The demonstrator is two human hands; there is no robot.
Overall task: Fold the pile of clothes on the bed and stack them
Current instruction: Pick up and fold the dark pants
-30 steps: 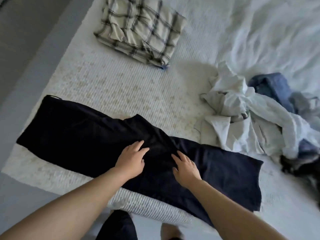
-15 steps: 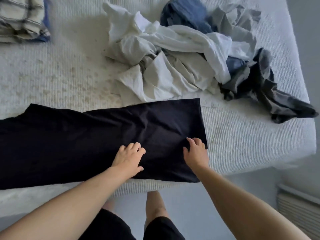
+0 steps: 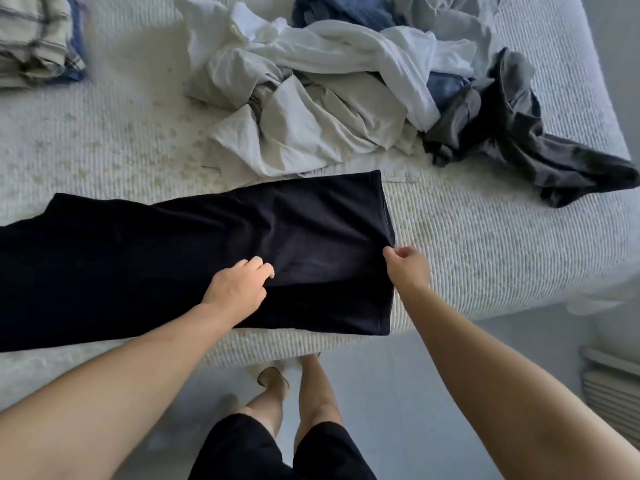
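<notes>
Head view: left hand [image 3: 239, 289] presses black garment [image 3: 173, 258]; right hand [image 3: 407, 266] pinches its edge.

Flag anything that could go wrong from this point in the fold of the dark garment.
1. The dark garment lies at the bed's near edge; a pull by the right hand, pinching its right end, could drag it off.
2. The left hand rests curled mid-cloth, where wrinkles show; folding now may trap creases.
3. The unfolded pile touches the garment's far edge, so a wide fold could snag it.
</notes>
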